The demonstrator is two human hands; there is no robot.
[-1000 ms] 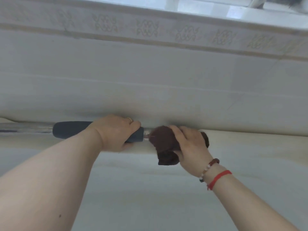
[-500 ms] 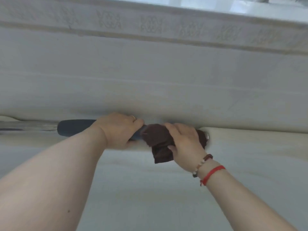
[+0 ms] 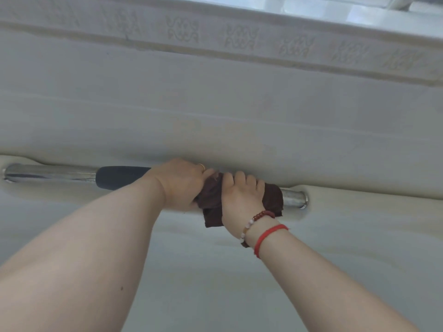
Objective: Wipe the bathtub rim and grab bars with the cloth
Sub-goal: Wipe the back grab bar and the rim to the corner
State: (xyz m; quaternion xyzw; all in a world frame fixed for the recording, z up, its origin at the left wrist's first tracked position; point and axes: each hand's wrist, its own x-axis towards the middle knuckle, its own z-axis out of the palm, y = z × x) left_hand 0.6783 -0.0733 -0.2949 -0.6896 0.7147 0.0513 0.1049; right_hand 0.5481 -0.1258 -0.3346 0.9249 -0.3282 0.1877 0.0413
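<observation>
While the left hand (image 3: pixel 182 183) curls its fingers over the dark foam sleeve (image 3: pixel 119 177) of the grab bar (image 3: pixel 48 174), the right hand (image 3: pixel 242 195) clenches the dark brown cloth (image 3: pixel 272 200) around the same bar, just beside it. Both hands touch or nearly touch where the cloth bunches between them. A loose corner of the cloth hangs below the bar, under the right palm, and another fold shows past the right hand's outer edge, next to the bare metal end of the bar where it meets its round mount (image 3: pixel 303 200). To the left of the foam sleeve, the bar runs as polished metal to its other mount at the far left edge of the view. A thin ring (image 3: pixel 202 167) sits on one finger of the left hand; a beaded bracelet (image 3: pixel 254 220) and a red string (image 3: pixel 268 234) circle the right wrist. Behind the bar rises the pale bathtub wall (image 3: pixel 215 111), topped by a raised band with embossed patterns (image 3: pixel 242 39) along the rim.
</observation>
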